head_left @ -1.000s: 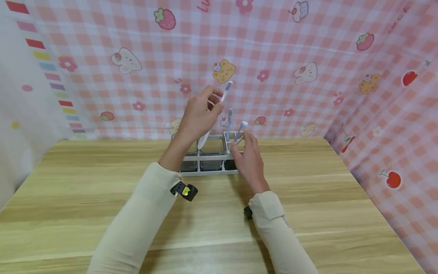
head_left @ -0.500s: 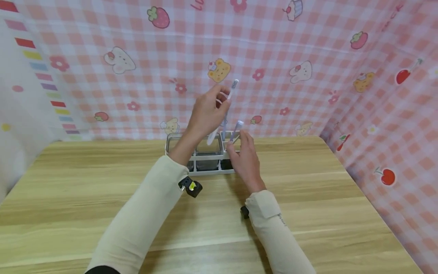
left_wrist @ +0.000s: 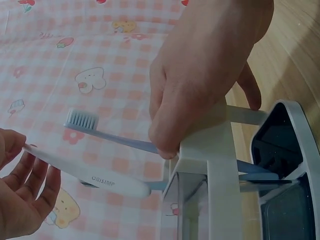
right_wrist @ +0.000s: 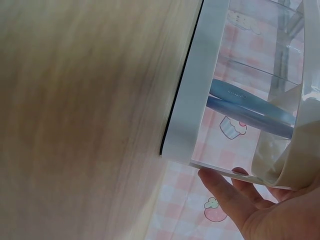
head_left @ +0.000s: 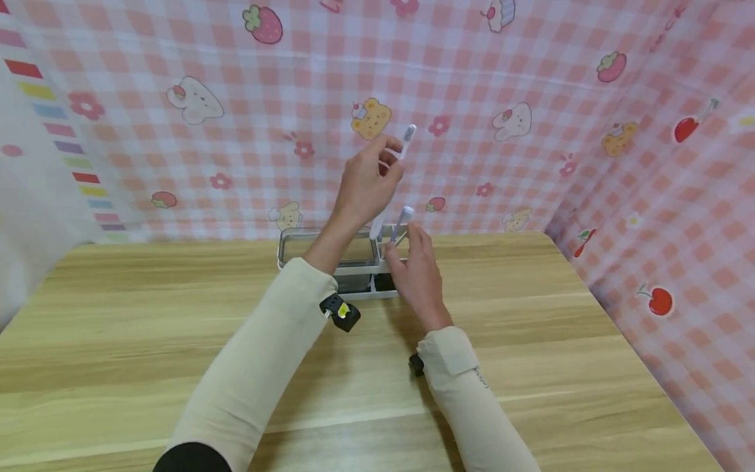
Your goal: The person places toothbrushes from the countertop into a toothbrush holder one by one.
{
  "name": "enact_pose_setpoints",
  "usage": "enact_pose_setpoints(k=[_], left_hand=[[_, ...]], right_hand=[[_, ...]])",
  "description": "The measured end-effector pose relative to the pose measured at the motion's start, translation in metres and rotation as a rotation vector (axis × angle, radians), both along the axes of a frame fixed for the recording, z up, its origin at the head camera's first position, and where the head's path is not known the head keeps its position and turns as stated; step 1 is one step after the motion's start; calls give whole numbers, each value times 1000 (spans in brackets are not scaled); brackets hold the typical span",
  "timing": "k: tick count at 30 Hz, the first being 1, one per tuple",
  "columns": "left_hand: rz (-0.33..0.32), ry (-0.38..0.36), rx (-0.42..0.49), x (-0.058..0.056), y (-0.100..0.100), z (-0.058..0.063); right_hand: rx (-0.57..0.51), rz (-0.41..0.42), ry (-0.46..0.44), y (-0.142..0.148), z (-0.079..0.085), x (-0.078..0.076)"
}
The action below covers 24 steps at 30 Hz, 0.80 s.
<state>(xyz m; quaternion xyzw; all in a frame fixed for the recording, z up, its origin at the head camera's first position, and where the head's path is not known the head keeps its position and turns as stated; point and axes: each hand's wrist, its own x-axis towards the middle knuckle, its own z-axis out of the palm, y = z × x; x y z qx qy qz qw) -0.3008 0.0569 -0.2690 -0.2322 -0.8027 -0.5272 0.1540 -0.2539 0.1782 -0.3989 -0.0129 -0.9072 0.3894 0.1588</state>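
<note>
My left hand (head_left: 368, 180) pinches a white toothbrush (head_left: 408, 139) near its head, the handle slanting down. In the left wrist view, the handle end (left_wrist: 117, 185) with its printed lettering points at the slotted end of a white toothbrush holder (left_wrist: 220, 185). My right hand (head_left: 417, 275) grips the holder's right end, thumb in front and fingers along the side. A blue toothbrush (left_wrist: 120, 138) leans in a slot beside that hand, bristles up. Through the holder, the right wrist view shows a blue handle (right_wrist: 245, 119) and a lighter blue handle (right_wrist: 250, 101) side by side.
Clear cups (head_left: 295, 246) sit in the left part of the holder, partly behind my left forearm. The holder stands near the back edge of a wooden table (head_left: 501, 314). A pink checked cloth (head_left: 460, 92) hangs right behind it.
My left hand has carried the white toothbrush rightward, from over the cups to over the slots. My right hand keeps its grip on the holder. The head view has turned slightly.
</note>
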Motion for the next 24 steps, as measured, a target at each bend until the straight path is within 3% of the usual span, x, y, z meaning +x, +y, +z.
enact_pose_setpoints(k=[9, 24], left_hand=[[-4, -30, 24, -3, 2, -4], [-51, 1, -1, -4, 4, -12]], right_hand=[[-9, -7, -12, -1, 1, 1], [-9, -2, -15, 0, 1, 2]])
